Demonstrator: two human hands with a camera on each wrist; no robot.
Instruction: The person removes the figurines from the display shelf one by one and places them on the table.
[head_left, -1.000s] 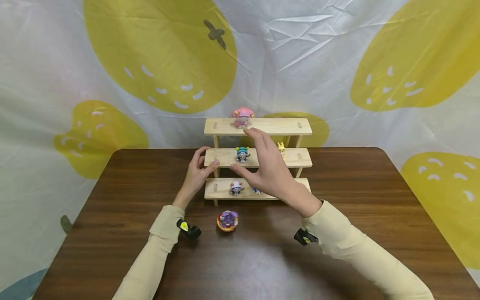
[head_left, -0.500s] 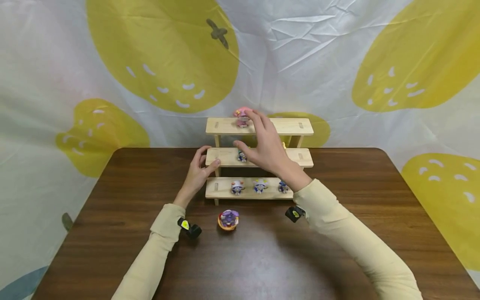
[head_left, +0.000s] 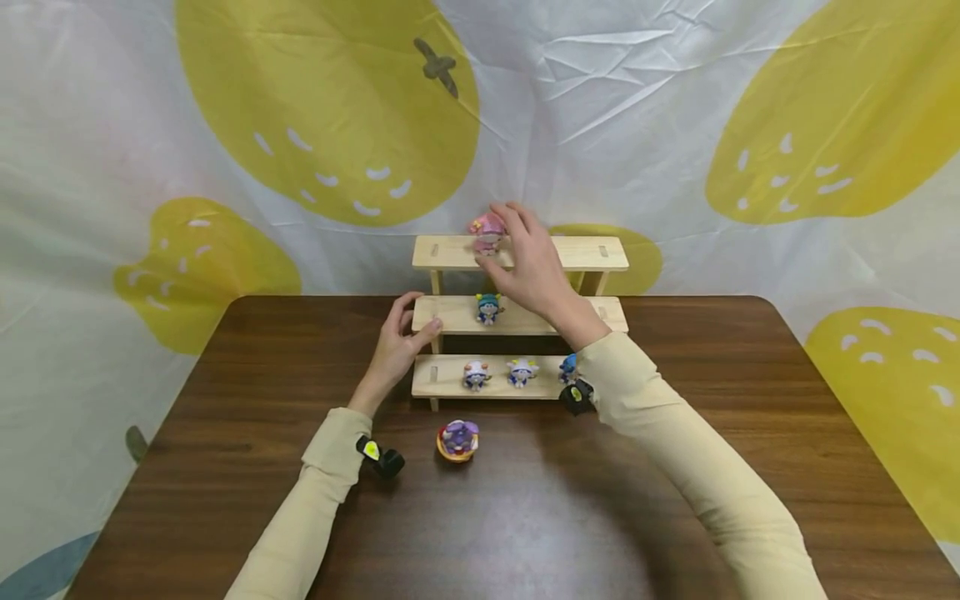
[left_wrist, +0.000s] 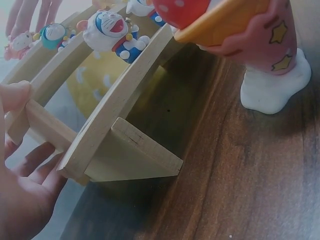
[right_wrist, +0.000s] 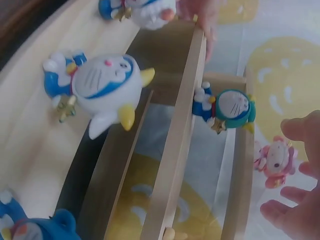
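Note:
A three-tier wooden display shelf (head_left: 581, 248) stands at the back of the table. My left hand (head_left: 392, 354) grips the left end of its middle tier, thumb on top; the left wrist view shows the fingers around the end. My right hand (head_left: 534, 271) is at the top tier beside a pink figurine (head_left: 486, 237). In the right wrist view its fingers (right_wrist: 295, 200) are spread around the pink figurine (right_wrist: 277, 160), with a gap between. A teal-hatted figurine (head_left: 488, 309) stands on the middle tier.
The bottom tier carries a figurine with orange horns (head_left: 476, 376), one with yellow horns (head_left: 521, 372) and a blue one (head_left: 567, 367), partly hidden. In front stands a cup-shaped figurine (head_left: 457, 442) with a purple top. A lemon-print cloth (head_left: 615, 150) hangs behind.
My right hand has moved up and away from me, from above the middle tier to the pink figurine on the top tier. The left hand has kept its grip on the shelf.

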